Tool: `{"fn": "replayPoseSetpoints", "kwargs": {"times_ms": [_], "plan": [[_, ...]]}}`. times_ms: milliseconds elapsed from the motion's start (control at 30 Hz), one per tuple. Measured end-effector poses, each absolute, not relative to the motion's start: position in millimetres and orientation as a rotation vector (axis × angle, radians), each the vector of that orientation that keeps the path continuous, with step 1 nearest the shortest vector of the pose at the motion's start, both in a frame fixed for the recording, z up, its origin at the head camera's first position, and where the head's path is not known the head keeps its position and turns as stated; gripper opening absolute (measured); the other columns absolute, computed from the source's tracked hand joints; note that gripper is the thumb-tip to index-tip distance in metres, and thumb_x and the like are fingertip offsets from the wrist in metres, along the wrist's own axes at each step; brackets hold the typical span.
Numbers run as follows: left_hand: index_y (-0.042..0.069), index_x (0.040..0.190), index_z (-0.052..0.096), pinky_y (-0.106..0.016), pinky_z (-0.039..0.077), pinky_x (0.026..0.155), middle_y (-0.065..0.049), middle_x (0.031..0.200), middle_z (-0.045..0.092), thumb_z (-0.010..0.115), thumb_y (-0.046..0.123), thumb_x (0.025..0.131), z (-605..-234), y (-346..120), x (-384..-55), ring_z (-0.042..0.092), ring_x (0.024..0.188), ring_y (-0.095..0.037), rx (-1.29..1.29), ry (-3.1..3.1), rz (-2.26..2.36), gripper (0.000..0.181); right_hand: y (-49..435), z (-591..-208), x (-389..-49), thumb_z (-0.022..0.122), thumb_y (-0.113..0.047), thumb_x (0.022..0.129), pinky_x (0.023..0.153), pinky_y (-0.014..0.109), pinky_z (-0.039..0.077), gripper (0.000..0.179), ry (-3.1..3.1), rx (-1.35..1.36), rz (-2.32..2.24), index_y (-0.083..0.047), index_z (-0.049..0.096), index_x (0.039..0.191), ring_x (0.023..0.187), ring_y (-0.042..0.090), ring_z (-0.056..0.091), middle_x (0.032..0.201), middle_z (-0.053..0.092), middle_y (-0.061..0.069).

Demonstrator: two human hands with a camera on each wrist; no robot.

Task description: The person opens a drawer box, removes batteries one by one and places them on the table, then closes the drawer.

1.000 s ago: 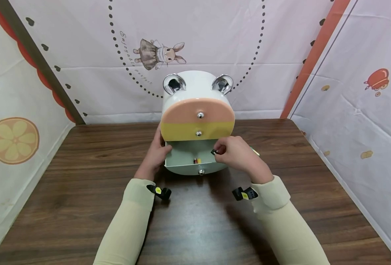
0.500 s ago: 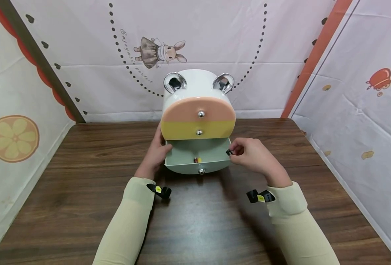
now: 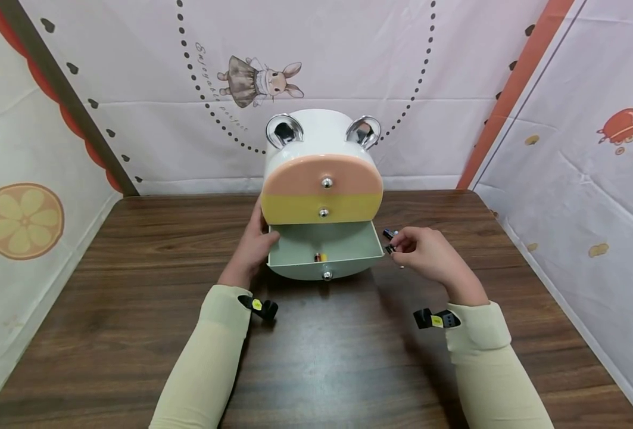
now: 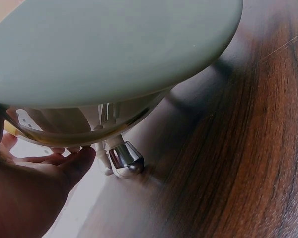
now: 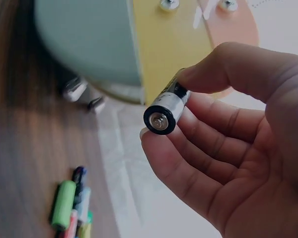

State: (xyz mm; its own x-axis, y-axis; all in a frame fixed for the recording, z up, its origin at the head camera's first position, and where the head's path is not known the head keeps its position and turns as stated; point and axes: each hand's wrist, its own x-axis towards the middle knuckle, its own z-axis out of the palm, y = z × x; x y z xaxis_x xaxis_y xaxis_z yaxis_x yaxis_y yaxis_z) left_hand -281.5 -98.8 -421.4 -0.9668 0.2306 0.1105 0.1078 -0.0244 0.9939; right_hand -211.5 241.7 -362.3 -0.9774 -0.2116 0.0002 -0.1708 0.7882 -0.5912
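Note:
A white drawer cabinet (image 3: 324,134) with silver ears has its pale green bottom drawer (image 3: 295,243) pulled out. Inside that drawer lies something small, coloured red and yellow (image 3: 320,257), probably batteries. My left hand (image 3: 249,253) holds the cabinet's lower left side, its thumb at the drawer's edge; some fingers are hidden behind the cabinet. Just right of the drawer, my right hand (image 3: 429,256) pinches a black and silver battery (image 5: 166,106) between thumb and fingers, one end facing the right wrist camera. Near those fingertips, a dark blue battery (image 3: 389,233) lies on the table.
In the right wrist view, several coloured batteries lie together on the table, among them a green battery (image 5: 64,204). The peach top drawer (image 3: 295,179) and yellow middle drawer (image 3: 295,208) are closed. A printed cloth (image 3: 348,53) hangs behind the brown wooden table (image 3: 316,357).
My right hand has moved right, from over the drawer to beside it, still pinching the battery. The dark blue battery has come into sight. My left hand stays on the cabinet.

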Motion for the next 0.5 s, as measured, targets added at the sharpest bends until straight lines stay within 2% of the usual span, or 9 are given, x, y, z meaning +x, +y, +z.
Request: {"fn": "replayPoseSetpoints", "kwargs": {"times_ms": [233, 500], "plan": [[0.046, 0.153, 0.005, -0.045, 0.028, 0.106, 0.002, 0.163, 0.013, 0.044, -0.016, 0.082, -422.0, -98.4, -281.5, 0.011, 0.147, -0.018, 0.365, 2.132, 2.15, 0.102, 252.7, -381.0, -216.4, 0.068, -0.016, 0.086, 0.064, 0.029, 0.048, 0.017, 2.896, -0.288, -0.895, -0.007, 0.07, 0.1, 0.075, 0.014, 0.061, 0.088, 0.071, 0.005], [0.046, 0.153, 0.005, -0.048, 0.031, 0.105, 0.001, 0.163, 0.014, 0.044, -0.016, 0.081, -426.1, -99.0, -286.6, 0.013, 0.146, -0.022, 0.373, 2.138, 2.153, 0.103, 261.4, -400.1, -223.9, 0.068, -0.014, 0.087, 0.063, 0.029, 0.047, 0.015, 2.905, -0.234, -0.845, -0.005, 0.071, 0.098, 0.074, 0.017, 0.06, 0.088, 0.07, 0.008]]}}
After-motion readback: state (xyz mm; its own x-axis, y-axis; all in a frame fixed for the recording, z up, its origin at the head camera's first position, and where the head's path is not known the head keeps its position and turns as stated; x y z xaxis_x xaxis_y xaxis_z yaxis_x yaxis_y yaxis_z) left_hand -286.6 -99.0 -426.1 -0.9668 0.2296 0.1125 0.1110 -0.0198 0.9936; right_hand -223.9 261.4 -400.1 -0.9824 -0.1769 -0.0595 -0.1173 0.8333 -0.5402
